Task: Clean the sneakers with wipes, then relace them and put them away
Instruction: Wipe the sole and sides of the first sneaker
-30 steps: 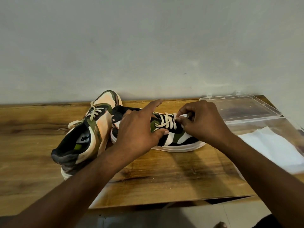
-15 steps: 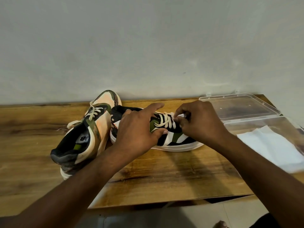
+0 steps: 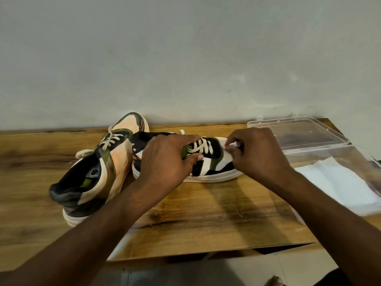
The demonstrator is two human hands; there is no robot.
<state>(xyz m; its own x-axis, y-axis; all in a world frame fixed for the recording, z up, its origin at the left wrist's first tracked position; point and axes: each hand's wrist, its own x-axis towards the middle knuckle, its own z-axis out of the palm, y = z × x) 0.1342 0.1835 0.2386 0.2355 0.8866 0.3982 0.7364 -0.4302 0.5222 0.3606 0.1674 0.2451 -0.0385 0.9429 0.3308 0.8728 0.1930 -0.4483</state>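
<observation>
Two sneakers sit on the wooden table [image 3: 206, 219]. The left sneaker [image 3: 103, 166] is peach, green and black, its heel toward me and toe at the wall. The right sneaker [image 3: 210, 162], white, black and green with cream laces, lies crosswise with its toe to the right. My left hand [image 3: 167, 162] grips this shoe over its collar, thumb on the side below the laces. My right hand [image 3: 255, 153] pinches a small white wipe [image 3: 233, 145] against the toe end.
A clear plastic box [image 3: 340, 159] stands at the table's right with its lid [image 3: 296, 133] open toward the wall. A white sheet [image 3: 338, 182] lies in it. The wall runs close behind the shoes. The table's front edge is near me.
My left index finger, raised a second ago, has come down over the shoe's laces. My right hand has shifted slightly right along the toe, the white wipe now showing at its fingertips.
</observation>
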